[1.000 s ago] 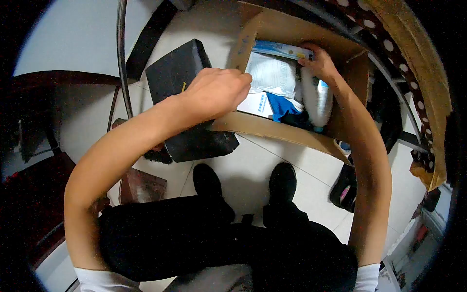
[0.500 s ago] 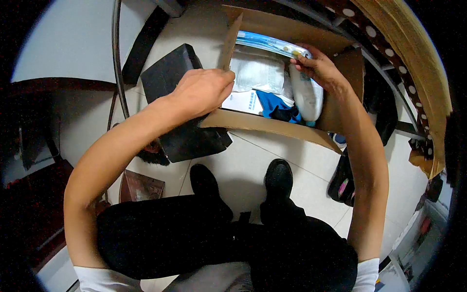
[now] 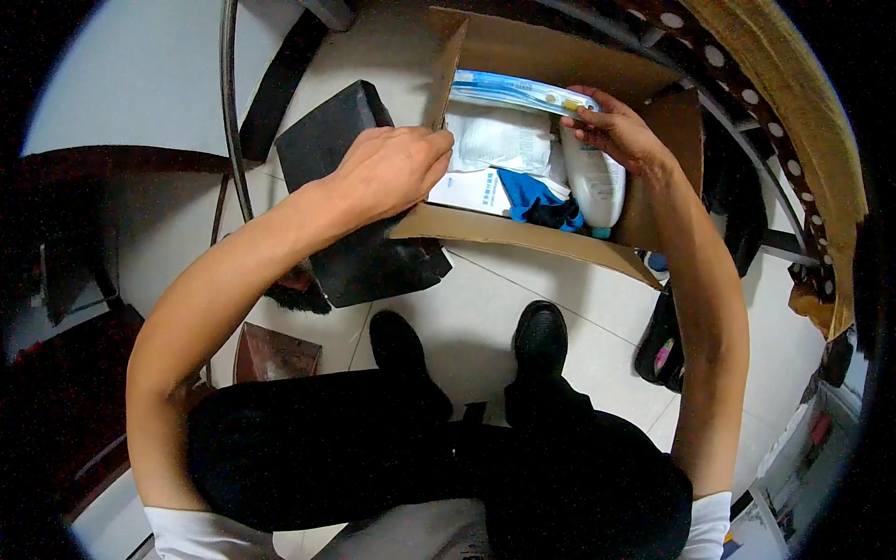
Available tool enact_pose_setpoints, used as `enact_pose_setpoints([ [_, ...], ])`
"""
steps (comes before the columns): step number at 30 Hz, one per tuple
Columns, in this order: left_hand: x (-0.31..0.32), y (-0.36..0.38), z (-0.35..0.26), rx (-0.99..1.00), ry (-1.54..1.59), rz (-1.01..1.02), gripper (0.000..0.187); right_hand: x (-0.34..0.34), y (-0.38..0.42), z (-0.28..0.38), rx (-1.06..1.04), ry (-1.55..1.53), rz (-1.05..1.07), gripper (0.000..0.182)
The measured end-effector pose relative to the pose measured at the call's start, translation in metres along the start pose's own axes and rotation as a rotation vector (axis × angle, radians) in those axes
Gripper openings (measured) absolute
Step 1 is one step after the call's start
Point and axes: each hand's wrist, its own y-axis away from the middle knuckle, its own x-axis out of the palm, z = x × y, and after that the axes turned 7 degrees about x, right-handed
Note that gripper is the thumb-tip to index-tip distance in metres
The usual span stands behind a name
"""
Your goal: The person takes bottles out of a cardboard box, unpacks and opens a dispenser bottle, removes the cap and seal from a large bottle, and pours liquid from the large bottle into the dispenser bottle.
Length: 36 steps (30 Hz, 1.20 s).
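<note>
In the head view, an open cardboard box [image 3: 551, 235] stands on the floor in front of me. My left hand [image 3: 401, 165] is closed on the box's left wall, fingertips mostly hidden. Between the thumb and fingers of my right hand [image 3: 623, 131] is the right end of a long blue-and-clear toothbrush pack [image 3: 513, 91], lying across the box's far side. Below the pack are a white plastic-wrapped packet [image 3: 499, 140], a white printed carton [image 3: 471, 191], a blue and black cloth [image 3: 537, 201] and a white bottle [image 3: 597, 187].
A black box-like piece [image 3: 327, 140] lies left of the cardboard box, with dark bristles [image 3: 301, 294] below it. A dustpan-like piece [image 3: 277, 355] is near my left knee. Dark shoes [image 3: 658, 345] sit at the right. Polka-dot fabric [image 3: 747, 93] hangs beyond the box.
The toothbrush pack has moved slightly towards me within the box, with my right hand still holding its end. My left hand keeps its place on the box wall.
</note>
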Motion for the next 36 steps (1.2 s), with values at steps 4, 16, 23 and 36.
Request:
enact_pose_setpoints([
  [4, 0.002, 0.000, 0.000, -0.005, -0.006, -0.006, 0.026, 0.002, -0.007, 0.003, -0.006, 0.120, 0.025, 0.052],
  [16, 0.000, 0.001, 0.000, -0.014, 0.001, 0.006, 0.027, -0.005, -0.036, 0.005, -0.045, 0.024, -0.079, 0.042],
  [23, 0.004, 0.000, 0.003, 0.000, -0.005, -0.032, 0.026, -0.015, -0.046, -0.022, -0.373, 1.187, -0.728, 0.053],
  [36, 0.004, 0.000, 0.002, 0.019, -0.002, -0.019, 0.024, 0.042, -0.011, -0.053, -0.837, 1.612, -0.162, 0.054],
])
